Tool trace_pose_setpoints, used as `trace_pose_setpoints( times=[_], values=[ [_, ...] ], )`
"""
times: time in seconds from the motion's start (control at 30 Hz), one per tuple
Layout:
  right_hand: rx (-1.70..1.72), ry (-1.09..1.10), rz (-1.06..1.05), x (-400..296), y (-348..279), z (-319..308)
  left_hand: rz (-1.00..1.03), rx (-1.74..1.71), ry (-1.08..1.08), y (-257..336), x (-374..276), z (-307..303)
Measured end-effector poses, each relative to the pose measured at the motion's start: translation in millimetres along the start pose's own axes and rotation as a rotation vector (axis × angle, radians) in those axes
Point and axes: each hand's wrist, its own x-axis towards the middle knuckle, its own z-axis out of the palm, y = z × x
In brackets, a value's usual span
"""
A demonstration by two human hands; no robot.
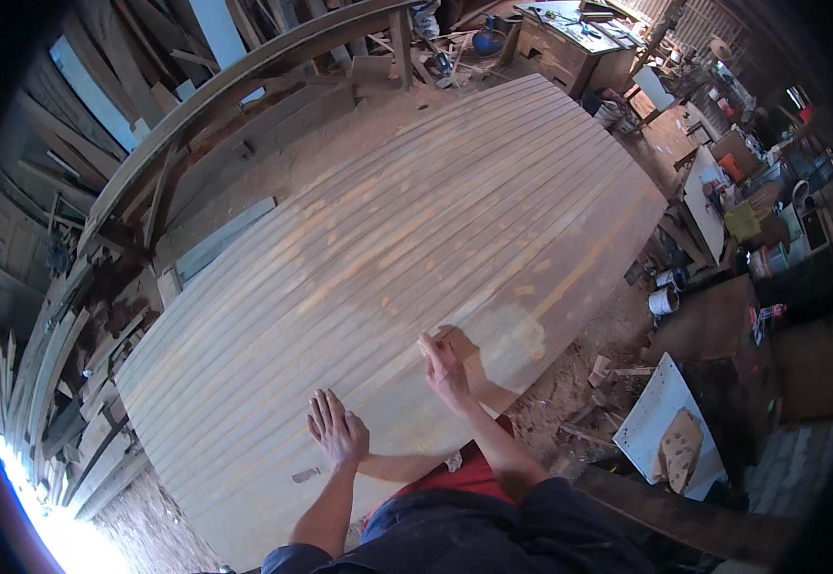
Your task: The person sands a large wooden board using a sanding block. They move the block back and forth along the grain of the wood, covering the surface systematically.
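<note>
A large panel of grooved wooden boards (359, 273), marked with patches of yellowish filler, spans the space before me. My left hand (337, 430) lies on its near part, palm down with the fingers spread a little. Farther right, my right hand (445, 362) rests on the panel with bent fingers around a small block or folded sheet (451, 334), whose kind I cannot tell, as the fingers partly cover it. Beside my left wrist, a small flat rectangular piece (306, 475) lies on the wood.
A curved wooden rail (244, 68) on posts runs beyond the panel's left side. Scrap planks (57, 359) are piled at the left. On the right stand paint cans (664, 300), a white board (664, 423) and a wooden box (710, 323). A workbench (567, 61) with tools is at the back.
</note>
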Motion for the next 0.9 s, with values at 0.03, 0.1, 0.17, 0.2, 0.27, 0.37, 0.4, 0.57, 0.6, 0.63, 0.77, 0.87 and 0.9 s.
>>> trace_pose_setpoints(
  times=[0.03,0.1,0.17,0.2,0.27,0.37,0.4,0.57,0.6,0.63,0.77,0.87,0.9],
  values=[
    [-0.036,-0.042,-0.049,-3,5,0,-0.001,-0.006,-0.007,2,0,1],
    [-0.024,-0.072,-0.18,0,11,-13,-0.02,0.037,0.016,-2,-4,0],
    [-0.072,-0.066,-0.155,9,31,-34,-0.02,0.038,0.012,0,-1,1],
    [-0.128,-0.048,-0.068,12,54,-45,-0.015,0.013,-0.004,8,1,-3],
    [-0.168,0.011,0.077,24,66,-54,-0.019,-0.001,-0.012,7,0,-6],
    [-0.188,0.13,0.146,33,59,-53,-0.023,0.009,0.004,-1,-2,-4],
    [-0.235,0.162,0.099,23,56,-42,-0.013,0.002,0.001,4,-1,-3],
    [-0.103,-0.074,-0.147,-4,15,1,-0.003,0.025,0.002,7,-1,-6],
    [-0.076,-0.096,-0.171,-1,10,-3,-0.002,0.041,0.02,2,-3,-4],
    [-0.064,-0.105,-0.191,0,18,-8,0.017,0.045,0.041,2,1,-1],
    [-0.171,-0.028,0.247,31,56,-41,-0.023,0.025,0.028,1,-3,-6],
    [-0.183,0.098,0.305,36,38,-39,-0.018,0.02,0.011,2,-4,-7],
    [-0.211,0.115,0.203,31,32,-31,-0.019,0.006,-0.01,9,-3,-10]
  ],
)
